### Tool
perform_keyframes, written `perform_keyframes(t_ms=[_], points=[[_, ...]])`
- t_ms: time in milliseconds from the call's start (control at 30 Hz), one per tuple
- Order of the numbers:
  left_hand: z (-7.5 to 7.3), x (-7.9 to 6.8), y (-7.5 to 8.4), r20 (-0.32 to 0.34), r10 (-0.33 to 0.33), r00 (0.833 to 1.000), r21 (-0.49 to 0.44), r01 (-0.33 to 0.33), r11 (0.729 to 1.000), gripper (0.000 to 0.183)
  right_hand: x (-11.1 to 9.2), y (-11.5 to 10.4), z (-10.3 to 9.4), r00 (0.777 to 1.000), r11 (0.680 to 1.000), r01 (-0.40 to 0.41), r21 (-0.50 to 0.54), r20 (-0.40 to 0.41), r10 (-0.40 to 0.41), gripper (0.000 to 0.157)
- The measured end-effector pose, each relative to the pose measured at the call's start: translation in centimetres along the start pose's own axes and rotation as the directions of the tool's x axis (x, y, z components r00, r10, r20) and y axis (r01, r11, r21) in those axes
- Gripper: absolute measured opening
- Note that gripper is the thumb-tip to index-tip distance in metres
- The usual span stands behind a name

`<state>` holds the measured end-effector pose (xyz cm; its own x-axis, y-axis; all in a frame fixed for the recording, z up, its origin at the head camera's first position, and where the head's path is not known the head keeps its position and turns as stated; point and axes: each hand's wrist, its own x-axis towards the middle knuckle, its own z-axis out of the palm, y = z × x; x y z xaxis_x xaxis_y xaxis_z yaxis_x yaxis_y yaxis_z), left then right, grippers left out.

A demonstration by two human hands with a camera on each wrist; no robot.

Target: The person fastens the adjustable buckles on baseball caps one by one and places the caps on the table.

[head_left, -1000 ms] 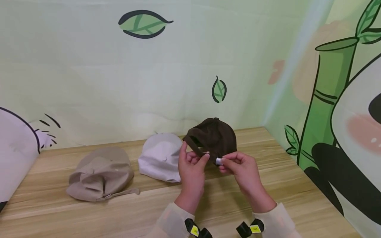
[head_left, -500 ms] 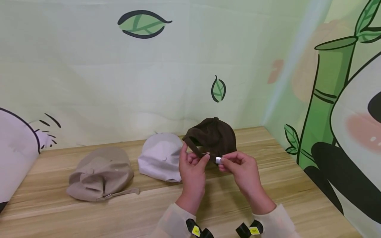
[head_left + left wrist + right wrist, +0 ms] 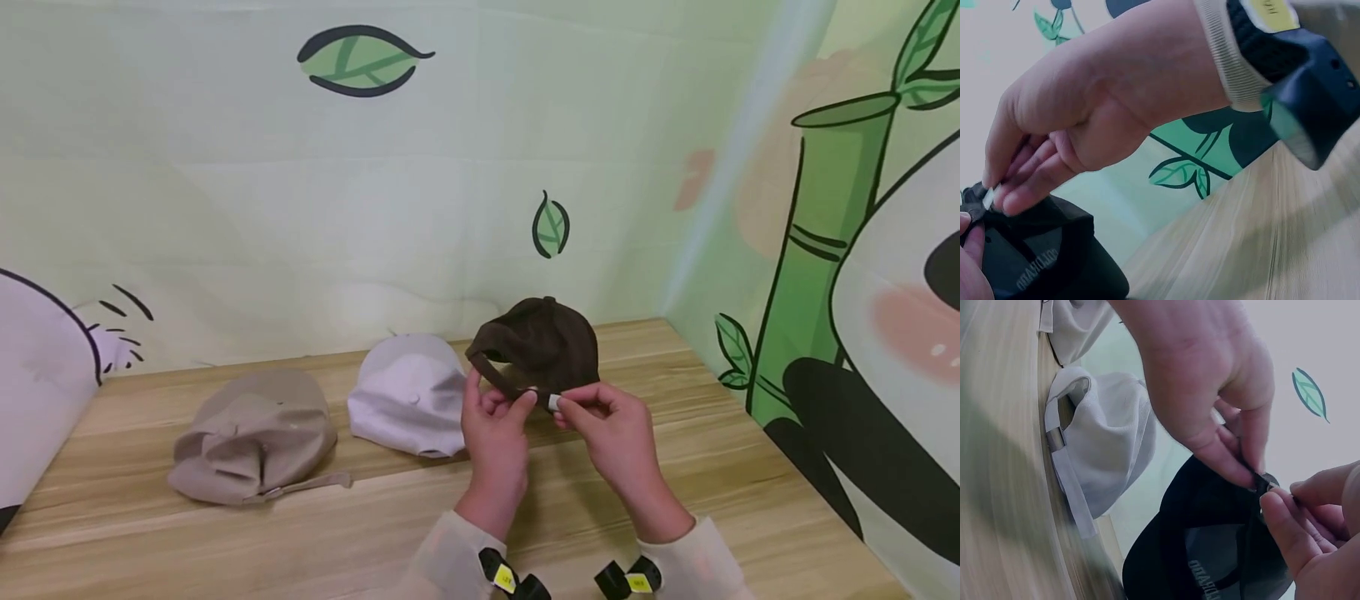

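Note:
A dark brown cap point(image 3: 558, 346) is held up in the head view, its back opening and strap point(image 3: 491, 372) toward me. My left hand point(image 3: 497, 442) pinches the strap between thumb and fingers. Beside it, my right hand point(image 3: 617, 429) pinches a small silver buckle point(image 3: 554, 402) on the same strap. The fingertips of both hands are close together. In the right wrist view the strap point(image 3: 1263, 482) runs between the two hands; whether its end is in the buckle cannot be seen. Lettering shows inside the cap point(image 3: 1038, 269) in the left wrist view.
A white cap point(image 3: 408, 392) sits just left of my left hand. Farther left lies a beige cap point(image 3: 262, 433) with its strap end sticking out over the wooden table point(image 3: 300, 550). A printed cloth wall point(image 3: 225, 208) rises behind the table.
My left hand has shifted slightly right with the strap, closer to the buckle. The buckle has turned a little in my right hand. The other caps have not moved.

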<state>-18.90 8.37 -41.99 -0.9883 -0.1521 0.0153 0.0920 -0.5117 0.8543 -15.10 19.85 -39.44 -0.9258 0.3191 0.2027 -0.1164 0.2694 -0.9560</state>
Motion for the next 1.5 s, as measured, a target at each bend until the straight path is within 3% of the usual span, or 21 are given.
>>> perform_keyframes(t_ms=[133, 367, 467, 567, 733, 833, 1000, 1133, 1367, 1500], points=[[-0.1, 0.1, -0.4, -0.003, -0.014, 1.000, -0.045, 0.014, 0.999, 0.074, 0.0, 0.0, 0.1, 1.000, 1.000, 0.002, -0.007, 0.001, -0.002, 0.012], [0.0, -0.2, -0.5, 0.015, -0.040, 0.999, -0.069, 0.041, 0.997, 0.075, -0.3, 0.1, 0.1, 0.996, 0.989, 0.078, -0.124, -0.020, -0.081, 0.008], [0.0, -0.2, -0.5, 0.007, -0.033, 0.999, -0.059, 0.033, 0.998, 0.074, -0.3, 0.3, 0.0, 0.996, 0.994, 0.091, -0.059, 0.017, -0.090, 0.010], [-0.1, -0.1, -0.5, 0.004, -0.039, 0.999, -0.064, 0.039, 0.997, 0.073, -0.2, 0.6, -0.3, 0.994, 0.995, 0.067, 0.080, 0.076, -0.073, 0.015], [-0.1, -0.2, -0.8, 0.017, -0.078, 0.997, -0.089, 0.079, 0.993, 0.075, 0.0, 1.2, -0.6, 0.989, 0.969, -0.004, 0.245, 0.141, -0.031, 0.024], [-0.1, -0.3, -1.0, 0.018, -0.099, 0.995, -0.098, 0.100, 0.990, 0.075, 0.1, 1.3, -0.5, 0.990, 0.968, -0.037, 0.248, 0.140, 0.002, 0.024], [0.0, -0.5, -1.0, 0.012, -0.106, 0.994, -0.088, 0.106, 0.990, 0.074, 0.1, 1.1, -0.4, 0.989, 0.983, -0.107, 0.147, 0.122, 0.089, 0.019], [0.0, -0.6, -0.9, 0.016, -0.100, 0.995, -0.087, 0.101, 0.991, 0.075, 0.1, 1.2, -0.5, 0.981, 0.986, -0.135, 0.094, 0.153, 0.120, 0.017], [-0.1, -0.7, -0.5, 0.049, -0.092, 0.995, -0.142, 0.098, 0.985, 0.075, 0.3, 1.7, -0.8, 0.979, 0.972, -0.097, 0.216, 0.195, 0.054, 0.013], [-0.1, -0.7, -0.3, 0.067, -0.112, 0.991, -0.186, 0.123, 0.975, 0.073, 0.4, 1.6, -0.6, 0.981, 0.969, -0.089, 0.231, 0.187, 0.046, 0.008]])
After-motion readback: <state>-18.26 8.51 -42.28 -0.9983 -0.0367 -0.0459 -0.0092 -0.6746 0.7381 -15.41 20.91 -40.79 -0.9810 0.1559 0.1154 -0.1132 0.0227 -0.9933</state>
